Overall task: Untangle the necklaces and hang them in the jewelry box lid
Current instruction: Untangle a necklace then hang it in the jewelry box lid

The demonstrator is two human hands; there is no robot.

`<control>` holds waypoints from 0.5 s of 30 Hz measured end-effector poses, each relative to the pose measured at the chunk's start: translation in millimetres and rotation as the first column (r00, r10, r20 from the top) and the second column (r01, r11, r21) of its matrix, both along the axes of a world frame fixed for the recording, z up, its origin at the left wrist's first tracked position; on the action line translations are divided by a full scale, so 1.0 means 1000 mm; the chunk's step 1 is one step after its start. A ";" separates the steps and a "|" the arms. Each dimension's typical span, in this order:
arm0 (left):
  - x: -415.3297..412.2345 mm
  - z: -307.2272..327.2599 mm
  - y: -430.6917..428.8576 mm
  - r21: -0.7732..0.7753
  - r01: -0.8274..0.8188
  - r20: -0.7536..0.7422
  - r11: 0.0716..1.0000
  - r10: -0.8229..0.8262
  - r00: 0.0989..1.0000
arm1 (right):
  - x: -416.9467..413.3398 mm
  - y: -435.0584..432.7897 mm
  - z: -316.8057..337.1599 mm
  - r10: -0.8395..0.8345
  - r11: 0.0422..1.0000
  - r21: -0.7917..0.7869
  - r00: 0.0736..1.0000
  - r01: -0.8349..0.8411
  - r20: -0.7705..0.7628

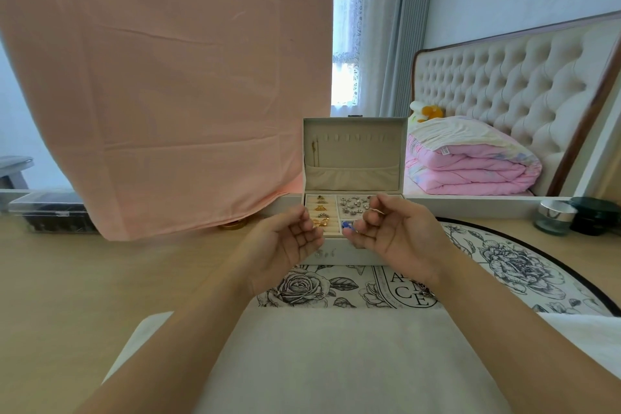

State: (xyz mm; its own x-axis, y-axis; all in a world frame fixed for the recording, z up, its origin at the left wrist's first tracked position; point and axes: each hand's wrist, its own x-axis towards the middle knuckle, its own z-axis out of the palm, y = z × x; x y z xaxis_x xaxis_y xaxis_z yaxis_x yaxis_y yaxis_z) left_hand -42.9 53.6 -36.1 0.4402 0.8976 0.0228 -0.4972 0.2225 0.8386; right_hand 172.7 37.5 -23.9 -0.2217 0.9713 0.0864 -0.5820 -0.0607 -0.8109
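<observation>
Head view: both hands, left hand point(285, 242) and right hand point(396, 232), pinch a thin necklace point(376, 211) before the open jewelry box point(353, 158).

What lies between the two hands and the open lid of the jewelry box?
In the head view, the box's tray of rings and small pieces lies between the hands and the lid.

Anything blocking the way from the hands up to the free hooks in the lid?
Nothing visible. The lid stands open behind both hands, its hook row mostly free; one gold necklace hangs at its left end.

Home bedroom: tufted headboard point(524, 77), folded pink quilt point(470, 168), curtains point(400, 27).
</observation>
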 end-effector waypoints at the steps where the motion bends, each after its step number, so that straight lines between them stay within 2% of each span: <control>1: 0.002 -0.001 -0.001 0.015 -0.005 -0.016 1.000 0.005 1.000 | -0.001 0.000 0.001 0.016 1.000 0.010 1.000 -0.016 0.019; 3: 0.005 -0.002 -0.002 0.055 0.015 -0.067 0.998 -0.011 0.998 | -0.003 0.000 0.002 0.025 0.999 0.033 0.992 -0.029 0.126; 5: 0.008 -0.002 -0.003 0.071 0.037 -0.104 0.997 -0.029 0.994 | -0.004 -0.001 0.003 -0.044 0.995 0.094 0.949 0.016 0.312; 8: 0.011 -0.002 -0.005 0.054 0.071 -0.094 0.996 -0.066 0.993 | -0.009 -0.002 0.005 -0.268 0.951 0.289 0.759 0.109 0.593; 10: 0.011 -0.002 -0.006 0.074 0.087 -0.122 0.994 -0.077 0.989 | -0.014 -0.004 0.006 -0.356 0.920 0.369 0.669 0.130 0.652; 15: 0.009 -0.001 -0.010 0.073 0.125 -0.151 0.989 -0.113 0.982 | -0.018 -0.004 0.001 -0.416 0.896 0.431 0.542 0.106 0.730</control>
